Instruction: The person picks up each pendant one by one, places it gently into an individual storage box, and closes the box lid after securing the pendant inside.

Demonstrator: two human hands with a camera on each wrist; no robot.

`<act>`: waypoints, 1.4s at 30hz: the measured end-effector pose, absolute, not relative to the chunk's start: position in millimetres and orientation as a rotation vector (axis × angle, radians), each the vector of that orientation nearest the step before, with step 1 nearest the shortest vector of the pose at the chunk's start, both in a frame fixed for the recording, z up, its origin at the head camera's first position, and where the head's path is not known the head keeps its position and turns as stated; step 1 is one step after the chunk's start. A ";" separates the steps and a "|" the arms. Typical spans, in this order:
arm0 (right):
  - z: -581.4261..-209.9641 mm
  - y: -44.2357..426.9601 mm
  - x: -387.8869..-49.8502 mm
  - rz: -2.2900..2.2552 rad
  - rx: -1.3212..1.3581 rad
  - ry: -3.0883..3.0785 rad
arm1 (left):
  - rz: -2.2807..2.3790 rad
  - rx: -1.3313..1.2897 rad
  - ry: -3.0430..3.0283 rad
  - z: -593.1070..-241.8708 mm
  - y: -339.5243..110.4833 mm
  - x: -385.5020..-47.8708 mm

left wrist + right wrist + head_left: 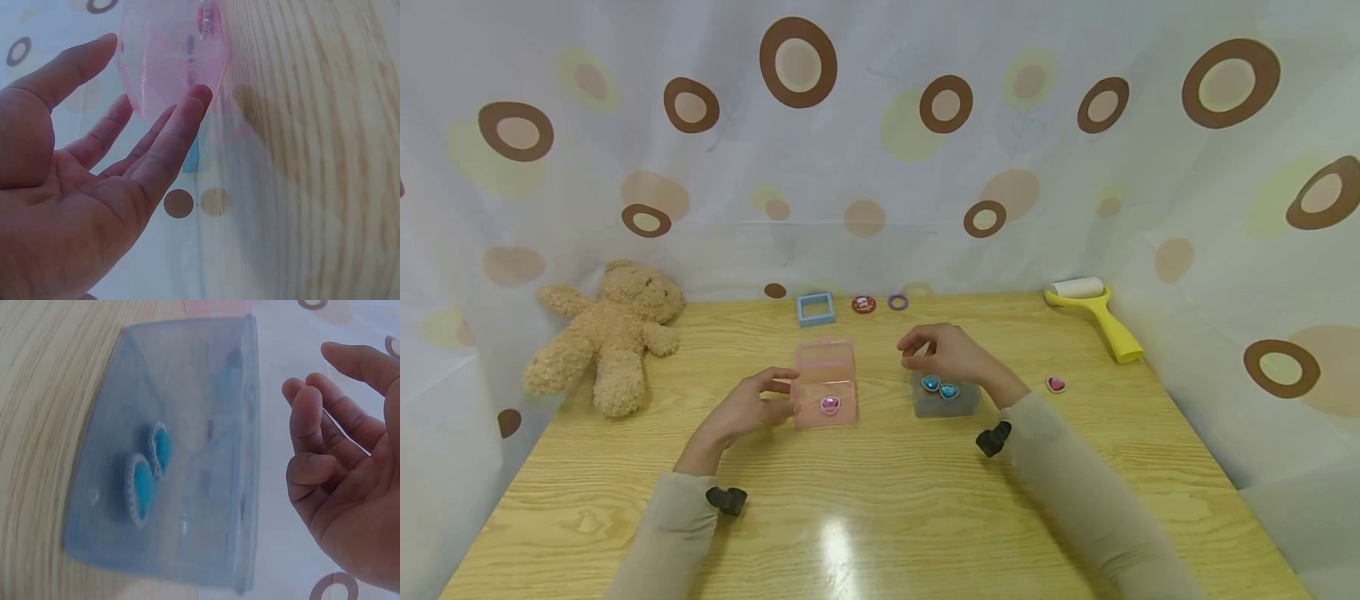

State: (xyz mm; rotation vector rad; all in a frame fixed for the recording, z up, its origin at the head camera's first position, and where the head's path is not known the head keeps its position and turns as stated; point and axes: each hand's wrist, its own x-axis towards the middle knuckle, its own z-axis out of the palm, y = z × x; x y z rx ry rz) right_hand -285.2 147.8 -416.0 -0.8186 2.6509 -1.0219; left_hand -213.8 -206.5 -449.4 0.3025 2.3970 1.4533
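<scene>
At the left edge of a clear pink plastic box (824,417), my left hand (748,408) has its fingers apart and holds nothing; whether a fingertip touches the box I cannot tell. A pink gem (830,404) with a pale border is at the box's front part. My right hand (951,354) hovers over the back of a clear blue-grey plastic box (945,408), fingers loosely bent with nothing between them. Two blue heart-like gems, a left one (931,382) and a right one (949,391), are at this box. The right wrist view shows the blue-grey box (187,544) beside the fingers.
A pink heart gem (1056,384) lies right of the right hand. Along the back are a blue square frame (816,319), a red disc (863,304) and a purple ring (898,302). A teddy bear (617,337) sits left; a yellow-handled lint roller (1108,325) lies right.
</scene>
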 end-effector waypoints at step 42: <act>-431.4 286.2 -285.9 -1.020 -0.396 2.810 | 1.432 0.323 2.406 -449.8 -207.7 -213.8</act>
